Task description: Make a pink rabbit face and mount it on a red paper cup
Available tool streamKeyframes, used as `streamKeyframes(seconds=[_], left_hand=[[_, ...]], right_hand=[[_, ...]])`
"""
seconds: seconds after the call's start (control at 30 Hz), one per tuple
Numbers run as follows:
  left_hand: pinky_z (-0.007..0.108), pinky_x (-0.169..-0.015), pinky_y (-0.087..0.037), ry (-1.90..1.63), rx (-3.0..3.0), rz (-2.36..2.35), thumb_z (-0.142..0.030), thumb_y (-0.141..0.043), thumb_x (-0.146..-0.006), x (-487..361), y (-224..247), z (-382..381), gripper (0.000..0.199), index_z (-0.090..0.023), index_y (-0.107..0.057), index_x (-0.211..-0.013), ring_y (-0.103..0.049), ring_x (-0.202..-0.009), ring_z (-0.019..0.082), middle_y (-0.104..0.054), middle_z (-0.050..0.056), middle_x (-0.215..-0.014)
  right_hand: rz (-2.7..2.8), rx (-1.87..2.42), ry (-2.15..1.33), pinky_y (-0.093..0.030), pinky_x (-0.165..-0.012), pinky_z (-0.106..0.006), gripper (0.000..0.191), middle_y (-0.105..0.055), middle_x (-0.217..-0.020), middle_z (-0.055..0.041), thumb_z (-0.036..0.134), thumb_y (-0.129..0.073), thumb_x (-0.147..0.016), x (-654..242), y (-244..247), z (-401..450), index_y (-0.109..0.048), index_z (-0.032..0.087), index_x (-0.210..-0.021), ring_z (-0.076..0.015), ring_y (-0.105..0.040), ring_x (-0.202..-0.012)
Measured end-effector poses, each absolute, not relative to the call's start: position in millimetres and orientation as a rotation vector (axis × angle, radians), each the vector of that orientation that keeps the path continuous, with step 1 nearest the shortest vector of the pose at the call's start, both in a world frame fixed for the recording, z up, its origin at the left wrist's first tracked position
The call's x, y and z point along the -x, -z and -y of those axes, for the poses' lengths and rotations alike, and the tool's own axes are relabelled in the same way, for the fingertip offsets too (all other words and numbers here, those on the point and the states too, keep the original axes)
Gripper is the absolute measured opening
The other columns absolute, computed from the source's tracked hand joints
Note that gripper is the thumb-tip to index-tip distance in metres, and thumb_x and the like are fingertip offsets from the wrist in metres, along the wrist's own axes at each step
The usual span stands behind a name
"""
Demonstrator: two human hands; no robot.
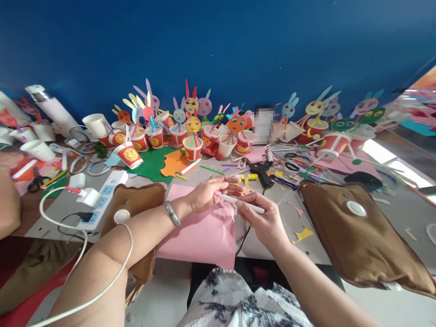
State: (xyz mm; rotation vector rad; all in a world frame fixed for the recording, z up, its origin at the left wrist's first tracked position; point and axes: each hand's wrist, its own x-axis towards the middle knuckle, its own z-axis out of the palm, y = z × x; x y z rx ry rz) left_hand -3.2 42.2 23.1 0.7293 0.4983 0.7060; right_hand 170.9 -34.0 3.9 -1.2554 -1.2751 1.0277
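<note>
R hand (262,222): thumb + fingers pinching a slim white pen-like stick w/ pink tip (228,197). Stick is up off the table, approx horizontal, above the edge of a smooth pink paper sheet (192,237), tip pointing at L hand.

L hand (208,193): fingers extended, thumb close to the pink tip. Can't tell if it's touching or gripping the tip, or has anything small behind the thumb. Greenish-grey stone-like bangle (172,213) on L wrist.

Handling (judgement): stick looks light, stiff, prob smooth plastic, so could roll in a loose grip. Not fragile, tho tip may be soft. Best hold = barrel, a bit back from tip, as R has it. Pink sheet: thin, light, creases easily; take by edge, flat fingers.

Nearby: black glue-gun-shaped tool (262,173) just beyond R hand; torn yellow paper scrap (302,234) to its right; brown fabric cushion-like pouch w/ white round cap (366,239) further R. White multi-socket power strip (104,197) on the L side. White cable (131,239) crosses L forearm in view, poss snag. Behind: row of red-and-white paper cups w/ coloured paper faces (193,150), light, easy to tip.
</note>
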Motion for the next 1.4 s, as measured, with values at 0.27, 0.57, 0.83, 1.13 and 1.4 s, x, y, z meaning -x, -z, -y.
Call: streamKeyframes(seconds=[0.27, 0.57, 0.83, 1.13, 1.4], left_hand=[[0.037, -0.094, -0.056, -0.739, -0.747, -0.439, -0.022, -0.07, -0.078, 0, -10, -45, 0.018, -0.015, -0.074, -0.094, -0.073, -0.1, 0.025, -0.077, 0.011, -0.101], [0.036, -0.09, -0.056, -0.651, -0.926, -0.481, -0.026, -0.075, -0.078, 6, -22, -38, 0.016, -0.015, -0.075, -0.09, -0.073, -0.1, 0.025, -0.077, 0.012, -0.104], [0.034, -0.084, -0.056, -0.661, -1.067, -0.527, -0.048, -0.07, -0.086, 7, -24, -41, 0.036, -0.015, -0.074, -0.101, -0.072, -0.094, 0.022, -0.075, 0.013, -0.106], [0.026, -0.071, -0.052, -0.927, -1.694, -0.998, -0.027, -0.065, -0.084, 11, 2, -60, 0.016, -0.017, -0.066, -0.096, -0.068, -0.083, 0.017, -0.073, 0.006, -0.092], [0.039, -0.096, -0.052, -0.768, -2.134, -1.051, -0.017, -0.063, -0.081, 9, 9, -58, 0.02, -0.017, -0.07, -0.1, -0.065, -0.105, 0.025, -0.07, 0.011, -0.108]], right_hand=[[1.515, 1.224, -0.594, -0.05, -0.056, -0.025, 0.016, -0.071, -0.07, -0.0024, 0.035, -0.068, -0.091, -151, -7, 43, -0.071, 0.02, -0.087, -0.0149, -0.063, -0.059], [1.74, 1.092, -0.329, -0.055, -0.063, -0.024, 0.004, -0.077, -0.079, -0.0029, 0.019, -0.066, -0.093, -153, -5, 49, -0.068, 0.021, -0.091, -0.015, -0.071, -0.064], [2.117, 0.915, -0.127, -0.051, -0.063, -0.026, 0.022, -0.071, -0.082, -0.0041, 0.013, -0.052, -0.099, -172, 6, 54, -0.058, 0.019, -0.12, -0.0159, -0.066, -0.067], [2.273, 1.588, 0.27, -0.049, -0.089, -0.042, 0.037, -0.072, -0.096, -0.0123, 0.013, -0.045, -0.093, -288, -38, -3, -0.068, 0.016, -0.122, -0.0253, -0.066, -0.091], [2.027, 2.065, 0.224, -0.048, -0.089, -0.059, 0.024, -0.072, -0.096, -0.0195, 0.015, -0.054, -0.091, -365, -50, -88, -0.076, 0.017, -0.099, -0.037, -0.067, -0.099]])
